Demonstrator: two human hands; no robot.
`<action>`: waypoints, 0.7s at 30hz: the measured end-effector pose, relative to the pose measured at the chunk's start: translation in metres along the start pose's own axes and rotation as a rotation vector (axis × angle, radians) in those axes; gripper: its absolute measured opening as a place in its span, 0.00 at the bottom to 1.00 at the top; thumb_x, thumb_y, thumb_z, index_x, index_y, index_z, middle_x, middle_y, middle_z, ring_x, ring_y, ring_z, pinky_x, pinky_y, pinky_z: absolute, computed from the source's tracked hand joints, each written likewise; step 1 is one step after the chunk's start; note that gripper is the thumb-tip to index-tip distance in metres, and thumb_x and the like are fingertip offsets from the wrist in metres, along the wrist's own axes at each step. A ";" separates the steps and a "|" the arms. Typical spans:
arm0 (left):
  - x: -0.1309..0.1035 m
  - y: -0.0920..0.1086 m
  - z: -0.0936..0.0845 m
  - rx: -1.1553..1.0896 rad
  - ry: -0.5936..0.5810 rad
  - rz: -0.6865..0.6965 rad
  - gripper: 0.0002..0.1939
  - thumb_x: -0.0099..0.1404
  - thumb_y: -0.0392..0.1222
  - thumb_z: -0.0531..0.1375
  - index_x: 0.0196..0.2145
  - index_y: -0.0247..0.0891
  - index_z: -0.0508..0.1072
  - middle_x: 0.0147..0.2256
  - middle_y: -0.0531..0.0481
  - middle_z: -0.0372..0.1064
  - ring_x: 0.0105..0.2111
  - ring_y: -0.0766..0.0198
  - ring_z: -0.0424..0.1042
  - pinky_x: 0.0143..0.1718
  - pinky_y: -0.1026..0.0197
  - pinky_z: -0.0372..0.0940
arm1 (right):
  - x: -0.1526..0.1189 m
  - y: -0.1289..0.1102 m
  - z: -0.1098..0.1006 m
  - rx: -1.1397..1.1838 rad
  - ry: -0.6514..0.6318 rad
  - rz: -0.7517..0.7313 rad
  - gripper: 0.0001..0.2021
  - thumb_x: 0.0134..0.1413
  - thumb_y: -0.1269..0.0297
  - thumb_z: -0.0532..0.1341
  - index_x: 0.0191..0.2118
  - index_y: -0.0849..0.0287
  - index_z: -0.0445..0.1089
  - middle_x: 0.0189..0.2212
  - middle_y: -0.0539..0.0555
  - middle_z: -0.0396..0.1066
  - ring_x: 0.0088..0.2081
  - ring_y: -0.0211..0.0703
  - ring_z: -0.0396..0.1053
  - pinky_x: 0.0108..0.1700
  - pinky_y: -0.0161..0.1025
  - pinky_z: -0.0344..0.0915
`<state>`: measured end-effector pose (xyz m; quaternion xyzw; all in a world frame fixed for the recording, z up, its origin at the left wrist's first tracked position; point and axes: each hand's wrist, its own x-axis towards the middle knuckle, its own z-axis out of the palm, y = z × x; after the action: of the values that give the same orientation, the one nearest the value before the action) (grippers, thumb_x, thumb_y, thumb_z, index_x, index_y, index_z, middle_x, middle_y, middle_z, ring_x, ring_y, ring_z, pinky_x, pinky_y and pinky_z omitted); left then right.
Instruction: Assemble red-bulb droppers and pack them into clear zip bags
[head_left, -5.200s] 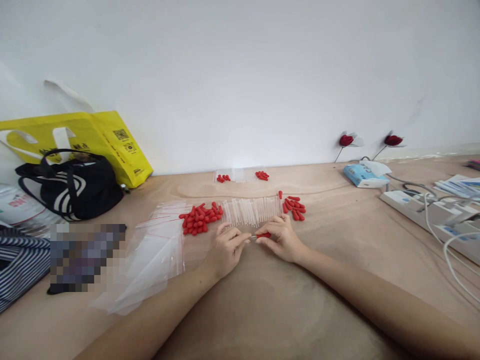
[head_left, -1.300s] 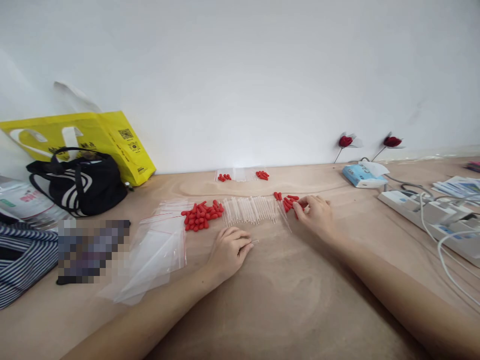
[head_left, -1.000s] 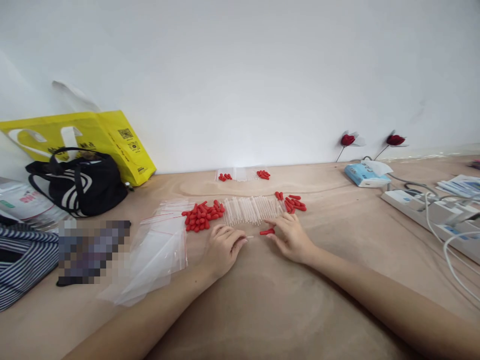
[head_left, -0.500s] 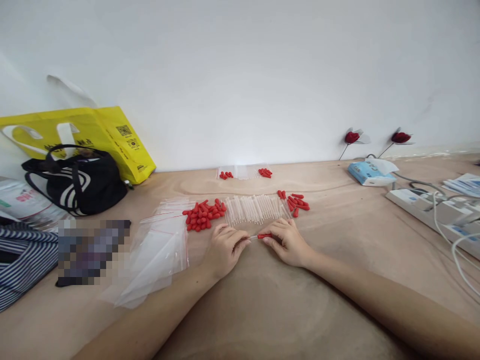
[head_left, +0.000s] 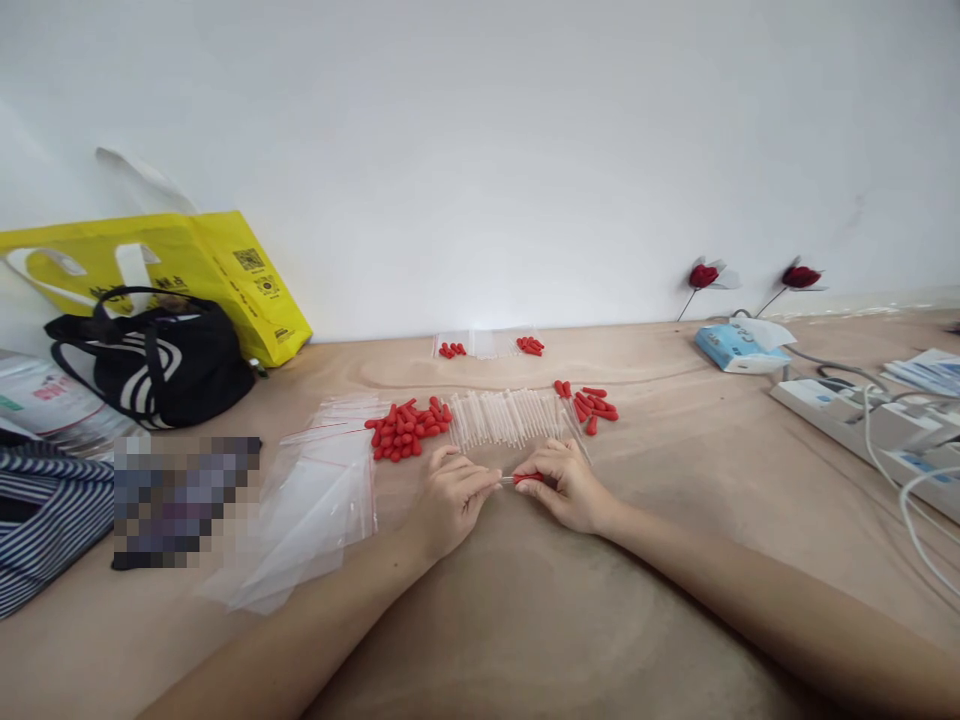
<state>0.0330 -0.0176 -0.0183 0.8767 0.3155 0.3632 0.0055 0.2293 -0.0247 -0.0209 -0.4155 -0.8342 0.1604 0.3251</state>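
- Left hand [head_left: 452, 500] pinches a thin clear tube [head_left: 508, 480].
- Right hand [head_left: 571, 490] pinches a red bulb [head_left: 529, 478] at the tube's end.
- Both are between the hands, near a row of tubes [head_left: 502, 418].

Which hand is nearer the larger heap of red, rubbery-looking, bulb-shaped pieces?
Left. The left hand is on the near side of the heap, slightly right; the right hand is farther right.

red bulb [head_left: 529, 478] partly hidden by the right hand [head_left: 568, 490]
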 end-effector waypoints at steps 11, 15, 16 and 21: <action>-0.001 0.009 -0.001 0.056 -0.023 0.051 0.08 0.62 0.32 0.52 0.32 0.40 0.70 0.26 0.56 0.74 0.25 0.69 0.67 0.40 0.56 0.49 | -0.003 -0.004 0.000 -0.047 -0.008 -0.098 0.06 0.53 0.63 0.56 0.31 0.57 0.69 0.27 0.50 0.71 0.32 0.38 0.61 0.38 0.41 0.46; 0.000 0.009 0.001 0.038 -0.002 0.025 0.08 0.63 0.34 0.52 0.32 0.40 0.70 0.26 0.56 0.74 0.25 0.69 0.68 0.40 0.55 0.49 | -0.002 -0.006 0.002 -0.034 0.025 -0.086 0.07 0.54 0.63 0.55 0.31 0.57 0.68 0.26 0.50 0.70 0.32 0.38 0.62 0.37 0.40 0.47; 0.000 0.009 0.002 0.036 0.002 0.025 0.08 0.63 0.34 0.51 0.32 0.40 0.70 0.26 0.56 0.74 0.25 0.69 0.68 0.40 0.55 0.49 | -0.002 -0.006 0.002 -0.030 0.033 -0.087 0.07 0.54 0.63 0.54 0.31 0.57 0.68 0.26 0.50 0.69 0.32 0.38 0.62 0.37 0.40 0.47; 0.000 0.009 0.002 0.058 0.001 0.014 0.09 0.63 0.35 0.51 0.31 0.41 0.70 0.25 0.56 0.74 0.24 0.69 0.68 0.40 0.56 0.49 | 0.000 -0.008 0.004 -0.040 0.047 -0.072 0.08 0.54 0.62 0.54 0.30 0.57 0.68 0.25 0.50 0.69 0.32 0.38 0.62 0.37 0.40 0.48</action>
<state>0.0396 -0.0247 -0.0174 0.8785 0.3195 0.3545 -0.0227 0.2219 -0.0290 -0.0194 -0.3952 -0.8439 0.1221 0.3418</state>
